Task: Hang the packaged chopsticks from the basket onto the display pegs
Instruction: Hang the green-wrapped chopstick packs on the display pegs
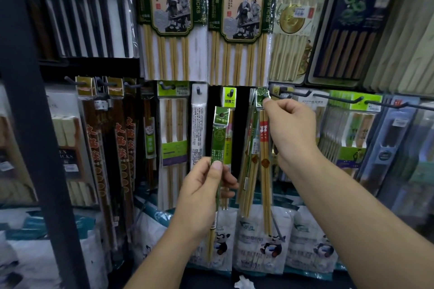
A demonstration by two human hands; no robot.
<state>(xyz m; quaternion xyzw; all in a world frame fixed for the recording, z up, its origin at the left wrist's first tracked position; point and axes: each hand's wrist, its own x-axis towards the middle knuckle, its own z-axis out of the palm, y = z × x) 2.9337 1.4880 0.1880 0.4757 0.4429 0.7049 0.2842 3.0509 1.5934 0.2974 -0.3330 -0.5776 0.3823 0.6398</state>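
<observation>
Grips a slim green chopstick pack (218, 141) upright in the left hand (204, 191), thumb pressed flat on its front, the other fingers curled behind it. Holds it in front of the rack, apart from every peg, the punched hole at its top showing free.

Pinches, further in, with thumb and forefinger of the right hand (291, 129), the green header of a second pack (260, 98) right at the tip of a dark peg (265, 95). Cannot tell whether the hole sits over the peg. Other fingers of that hand loosely curled.

Hanging beneath that header and touching one another: several packs of pale bamboo chopsticks (264, 171), some with red labels. Just to the left, on neighbouring pegs: a white pack (198, 124) and a lime-green pack (229, 98), the latter partly hidden behind the held one. To the right: bare pegs (335, 98) jutting out over more packaged goods.

Lower down, at the rack's foot: white bags (265, 246) printed with pandas.

On the row overhead: two large packs (169, 19) marked CHOPSTICKS, side by side, with black chopsticks (89, 21) to their left. At far left: a dark upright post (30, 124).
</observation>
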